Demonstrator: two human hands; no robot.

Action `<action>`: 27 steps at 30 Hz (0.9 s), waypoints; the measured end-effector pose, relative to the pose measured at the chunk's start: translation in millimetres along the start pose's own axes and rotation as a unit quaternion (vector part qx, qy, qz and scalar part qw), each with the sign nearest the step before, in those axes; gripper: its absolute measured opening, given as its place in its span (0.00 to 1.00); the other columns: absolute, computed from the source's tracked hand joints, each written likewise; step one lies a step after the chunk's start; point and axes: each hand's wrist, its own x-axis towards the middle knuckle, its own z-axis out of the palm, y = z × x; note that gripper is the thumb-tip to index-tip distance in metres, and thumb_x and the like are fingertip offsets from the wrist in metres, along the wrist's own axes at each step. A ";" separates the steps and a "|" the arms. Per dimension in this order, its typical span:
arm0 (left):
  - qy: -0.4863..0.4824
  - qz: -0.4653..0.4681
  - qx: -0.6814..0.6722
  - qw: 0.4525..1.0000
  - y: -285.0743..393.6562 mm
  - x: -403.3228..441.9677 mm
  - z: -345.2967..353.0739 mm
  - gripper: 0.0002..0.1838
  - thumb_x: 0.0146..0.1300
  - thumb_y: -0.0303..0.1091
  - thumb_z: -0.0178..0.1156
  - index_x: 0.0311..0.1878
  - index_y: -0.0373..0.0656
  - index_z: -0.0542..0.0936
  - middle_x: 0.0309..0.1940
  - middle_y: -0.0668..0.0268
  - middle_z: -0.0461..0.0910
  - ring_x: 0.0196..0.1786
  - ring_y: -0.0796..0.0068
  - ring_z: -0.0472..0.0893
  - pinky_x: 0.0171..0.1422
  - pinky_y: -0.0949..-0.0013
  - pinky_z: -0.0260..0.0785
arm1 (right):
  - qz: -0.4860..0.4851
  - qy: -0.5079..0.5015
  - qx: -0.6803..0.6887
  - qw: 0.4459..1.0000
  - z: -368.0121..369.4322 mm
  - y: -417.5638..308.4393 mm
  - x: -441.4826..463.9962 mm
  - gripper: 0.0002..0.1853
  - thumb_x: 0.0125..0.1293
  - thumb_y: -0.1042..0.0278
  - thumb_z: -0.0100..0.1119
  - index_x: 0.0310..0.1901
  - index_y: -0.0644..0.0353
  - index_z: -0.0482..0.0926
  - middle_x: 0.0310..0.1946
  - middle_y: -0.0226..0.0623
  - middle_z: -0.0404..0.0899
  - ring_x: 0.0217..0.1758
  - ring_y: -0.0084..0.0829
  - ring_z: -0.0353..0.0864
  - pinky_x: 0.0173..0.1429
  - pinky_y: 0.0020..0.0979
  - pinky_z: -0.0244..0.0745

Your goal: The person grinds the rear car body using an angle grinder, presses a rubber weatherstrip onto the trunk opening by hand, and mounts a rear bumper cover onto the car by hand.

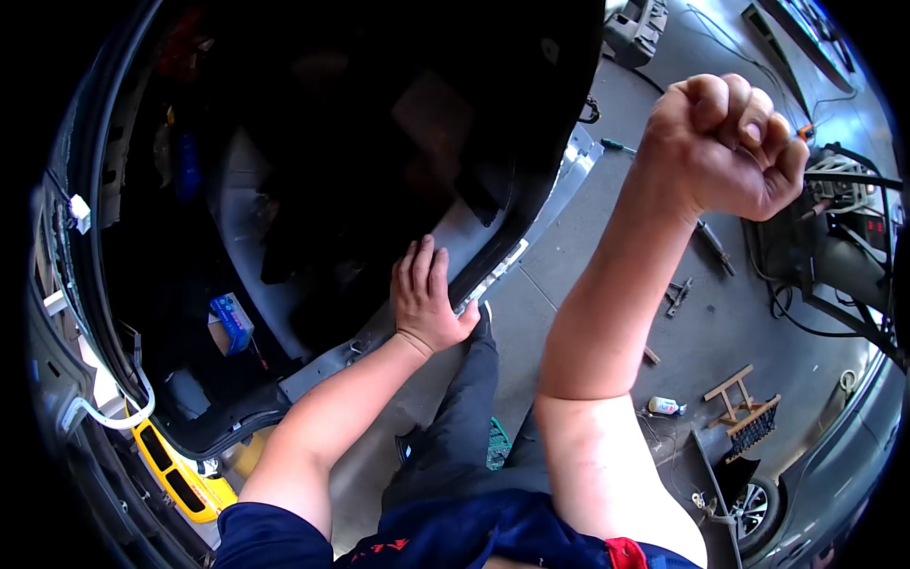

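My left hand (428, 296) lies with fingers stretched out on the edge of a dark car body opening, beside its black rubber seal (493, 261). The thumb points toward the bare metal flange (559, 194) along that edge. Raised well above the floor on the right, my right hand (725, 147) is closed in a fist, its fingers curled into the palm. Nothing shows sticking out of it. Much of the car's inside is too dark to make out; a blue and white box (230, 324) sits in it at lower left.
Scattered on the grey floor are a screwdriver (618, 147), a long metal tool (716, 248), a white bottle (665, 406) and a wooden-handled brush (755, 427). A machine with cables (853, 247) stands at right, near another car (853, 446). A yellow part (175, 469) is at lower left.
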 end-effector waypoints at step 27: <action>-0.015 -0.031 -0.061 0.998 -10.2 -11.0 3.2 0.48 0.50 0.51 0.69 0.71 0.37 0.62 0.74 0.45 0.56 0.74 0.40 0.58 0.77 0.38 0.50 | 0.136 0.041 -0.557 0.818 48.7 2.0 -77.2 0.17 0.74 0.58 0.57 0.27 0.56 0.73 0.18 0.27 0.68 0.21 0.20 0.66 0.26 0.24 0.61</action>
